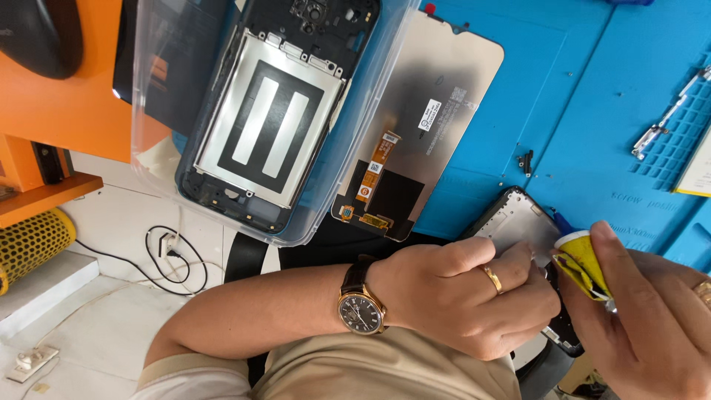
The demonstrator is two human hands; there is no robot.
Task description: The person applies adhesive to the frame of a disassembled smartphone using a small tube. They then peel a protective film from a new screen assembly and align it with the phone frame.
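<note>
I'm steadying the phone frame [518, 226] at the blue mat's [592, 111] near edge, left hand [463, 296] clamped on it, right hand [652, 318] squeezing the yellow glue tube [581, 261] against its rim. Looks like gluing; next bit needs a steady, thin bead.

Matt blue rubbery mat [592, 111], clear glossy plastic tray [155, 89], dull metal phone frame [515, 226], crumpled yellow tube [585, 263]
</note>
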